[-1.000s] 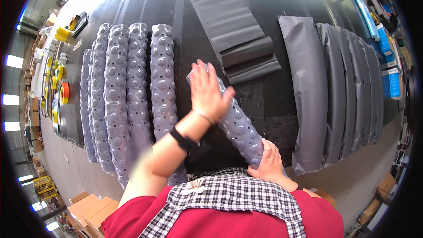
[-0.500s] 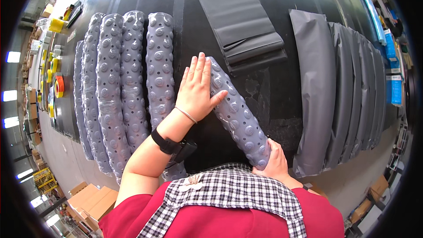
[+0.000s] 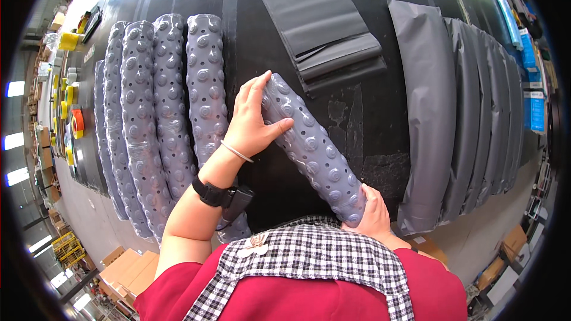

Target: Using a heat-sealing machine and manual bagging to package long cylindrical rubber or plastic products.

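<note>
A rolled grey mat with round bumps and holes (image 3: 312, 148) lies slanted on the black table (image 3: 357, 107). My left hand (image 3: 253, 122) grips its far end, thumb over the top. My right hand (image 3: 373, 214) holds its near end at the table's front edge. Just left of my left hand lie several more rolled bumpy mats (image 3: 160, 113), packed side by side.
Folded dark grey bags (image 3: 321, 24) lie at the back centre. Several filled grey sleeves (image 3: 464, 107) lie side by side on the right. Yellow and orange tape rolls (image 3: 70, 107) sit at the far left. Cardboard boxes (image 3: 128, 267) stand on the floor lower left.
My left hand has come down from resting flat on the roll to gripping its far end. The roll's far end has swung a little to the left, toward the row.
</note>
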